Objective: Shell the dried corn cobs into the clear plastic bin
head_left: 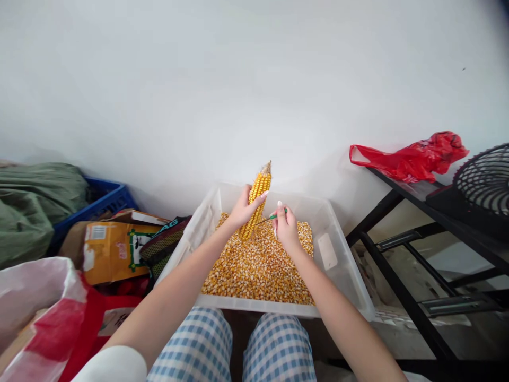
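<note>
My left hand (pixel 245 208) is closed around a yellow ear of corn (pixel 259 192), held tilted with its dry, pointed end up. Pinched in my right hand (pixel 285 225) is a thin tool with a green handle (pixel 272 217), perhaps a small screwdriver. Its slim shaft reaches left to the lower part of the ear; whether the tip touches the kernels I cannot tell. Beneath both hands, loose corn kernels (pixel 258 270) cover the bottom of a translucent plastic bin (pixel 342 254).
A white wall rises behind the bin. On the right, a black folding stand (pixel 393 233) carries a red plastic bag (pixel 417 156) and a black wire-grille object (pixel 487 178). At the left are a blue crate (pixel 113 199), a yellow cardboard box (pixel 105 260) and a red-and-white bag (pixel 59 323).
</note>
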Demonstrator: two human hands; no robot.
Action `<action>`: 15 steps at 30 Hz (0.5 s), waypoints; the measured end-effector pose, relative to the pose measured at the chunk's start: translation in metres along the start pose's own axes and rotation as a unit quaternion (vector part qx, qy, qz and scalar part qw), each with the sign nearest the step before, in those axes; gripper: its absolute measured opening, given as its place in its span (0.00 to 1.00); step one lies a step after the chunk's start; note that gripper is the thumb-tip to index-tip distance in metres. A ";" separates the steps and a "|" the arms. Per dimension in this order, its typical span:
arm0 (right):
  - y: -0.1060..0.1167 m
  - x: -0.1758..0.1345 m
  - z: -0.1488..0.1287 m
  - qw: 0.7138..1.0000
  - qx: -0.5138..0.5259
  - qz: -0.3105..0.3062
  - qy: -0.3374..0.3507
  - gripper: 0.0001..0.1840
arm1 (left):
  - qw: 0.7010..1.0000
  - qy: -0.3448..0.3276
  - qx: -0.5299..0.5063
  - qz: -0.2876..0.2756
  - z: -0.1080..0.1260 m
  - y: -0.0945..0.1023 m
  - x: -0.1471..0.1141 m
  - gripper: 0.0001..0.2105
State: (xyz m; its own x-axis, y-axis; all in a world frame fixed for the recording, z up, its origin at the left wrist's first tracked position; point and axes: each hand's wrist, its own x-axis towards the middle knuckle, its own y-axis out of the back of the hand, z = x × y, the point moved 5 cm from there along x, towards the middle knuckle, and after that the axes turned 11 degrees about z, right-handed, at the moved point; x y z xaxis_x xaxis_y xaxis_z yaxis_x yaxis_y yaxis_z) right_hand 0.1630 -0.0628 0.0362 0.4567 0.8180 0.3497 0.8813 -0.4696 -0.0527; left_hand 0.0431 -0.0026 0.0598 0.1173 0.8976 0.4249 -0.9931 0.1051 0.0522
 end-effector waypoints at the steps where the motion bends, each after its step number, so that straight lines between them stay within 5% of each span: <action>1: 0.000 0.002 0.002 1.000 -0.003 -0.001 -0.006 0.19 | 0.999 -0.027 0.026 -0.004 0.003 0.000 -0.001 0.16; 11: 0.002 0.009 0.013 0.999 -0.050 -0.017 -0.006 0.20 | 0.990 -0.100 0.096 -0.013 0.010 -0.003 -0.004 0.16; 15: -0.007 0.002 0.016 0.987 -0.129 -0.084 0.037 0.21 | 0.994 -0.083 0.069 0.015 0.009 0.001 -0.002 0.16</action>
State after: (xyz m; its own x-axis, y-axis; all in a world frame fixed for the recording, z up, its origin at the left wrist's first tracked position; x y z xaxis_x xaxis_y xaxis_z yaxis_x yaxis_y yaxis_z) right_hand 0.1601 -0.0522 0.0221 0.2877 0.8701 0.4003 0.8794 -0.4055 0.2493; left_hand 0.0419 -0.0078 0.0668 0.0984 0.8152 0.5707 -0.9876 0.0098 0.1564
